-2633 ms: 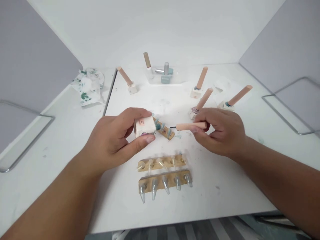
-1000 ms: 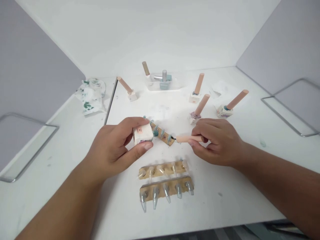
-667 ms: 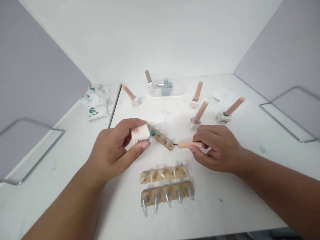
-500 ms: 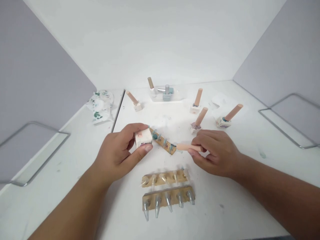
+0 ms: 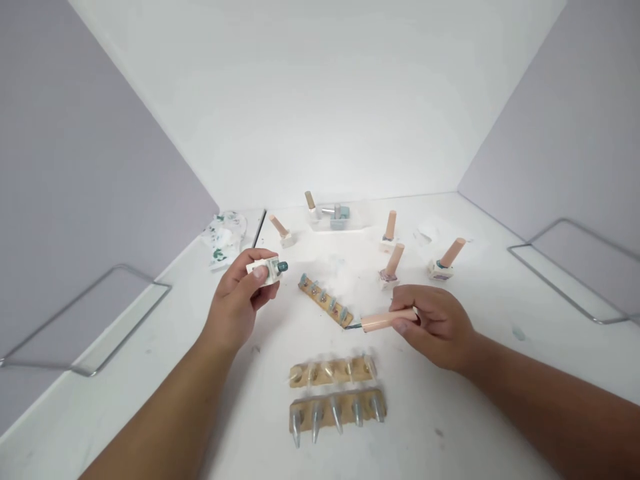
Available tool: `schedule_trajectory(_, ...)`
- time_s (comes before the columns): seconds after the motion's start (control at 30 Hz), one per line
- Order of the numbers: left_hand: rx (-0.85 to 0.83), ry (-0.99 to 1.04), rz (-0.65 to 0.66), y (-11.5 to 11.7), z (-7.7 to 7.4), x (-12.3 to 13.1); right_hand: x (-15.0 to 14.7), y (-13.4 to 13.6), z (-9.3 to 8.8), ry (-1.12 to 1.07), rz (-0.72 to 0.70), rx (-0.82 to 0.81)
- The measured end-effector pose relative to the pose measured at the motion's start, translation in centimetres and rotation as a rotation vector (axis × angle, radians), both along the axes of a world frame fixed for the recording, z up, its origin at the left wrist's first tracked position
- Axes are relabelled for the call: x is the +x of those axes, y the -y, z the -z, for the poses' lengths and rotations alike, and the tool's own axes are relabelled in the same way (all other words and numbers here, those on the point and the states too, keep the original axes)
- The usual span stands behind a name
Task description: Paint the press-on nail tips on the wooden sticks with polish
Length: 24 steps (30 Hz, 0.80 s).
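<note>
- Gripping a small white bottle [image 5: 271, 267], the left hand [image 5: 236, 300] has fingers and thumb closed around it; its green-coated neck is exposed and points right.
- Well apart on the right, the right hand [image 5: 435, 323] pinches a brush [image 5: 379, 321] by its peach handle, dark bristles pointing left.
- Between the hands, an angled brown strip [image 5: 327, 305] lies on the white table [image 5: 420, 413], bearing bluish nail tips. The bristles are at its near right end; whether they touch cannot be told.
- Nearer, two more strips carry tips: one clear row [image 5: 319, 377], one silvery row [image 5: 346, 412].
- Farther right stand three peach-capped bottles [image 5: 441, 269]; a clear tray [image 5: 320, 225] sits at the far side.
</note>
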<state>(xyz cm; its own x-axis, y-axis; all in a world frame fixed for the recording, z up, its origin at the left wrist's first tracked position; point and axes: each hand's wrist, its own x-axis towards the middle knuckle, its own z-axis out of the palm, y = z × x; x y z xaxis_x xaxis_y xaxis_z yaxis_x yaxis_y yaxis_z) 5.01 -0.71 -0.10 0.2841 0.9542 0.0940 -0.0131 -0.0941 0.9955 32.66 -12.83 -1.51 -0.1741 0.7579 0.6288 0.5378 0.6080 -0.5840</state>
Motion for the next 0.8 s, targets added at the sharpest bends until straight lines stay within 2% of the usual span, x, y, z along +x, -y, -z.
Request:
schedule_trajectory(0.23, 0.008, -0.005, 0.046, 0.4, -0.4, 0.5, -0.2, 0.1, 1.3, -0.182, -0.017, -0.308)
schedule_trajectory(0.37, 0.043, 0.028, 0.081, 1.4, -1.9, 0.5, -0.3, -0.3, 2.1, -0.250, -0.054, -0.437)
schedule_trajectory(0.5, 0.061, 0.064, 0.133, 2.3, -3.6, -0.1, -0.5, -0.5, 2.2, -0.317, -0.070, -0.496)
schedule_trajectory(0.57, 0.047, 0.051, 0.170, 2.6, -4.0, -0.3, -0.6, -0.5, 2.2, -0.344, -0.078, -0.512)
schedule_trajectory(0.67, 0.017, 0.015, 0.222, 2.5, -3.7, -0.3, -0.8, -0.5, 2.2, -0.373, -0.081, -0.510)
schedule_trajectory(0.8, -0.003, 0.024, 0.271, 1.8, -2.2, -0.4, -0.9, -0.5, 2.3, -0.373, -0.038, -0.471)
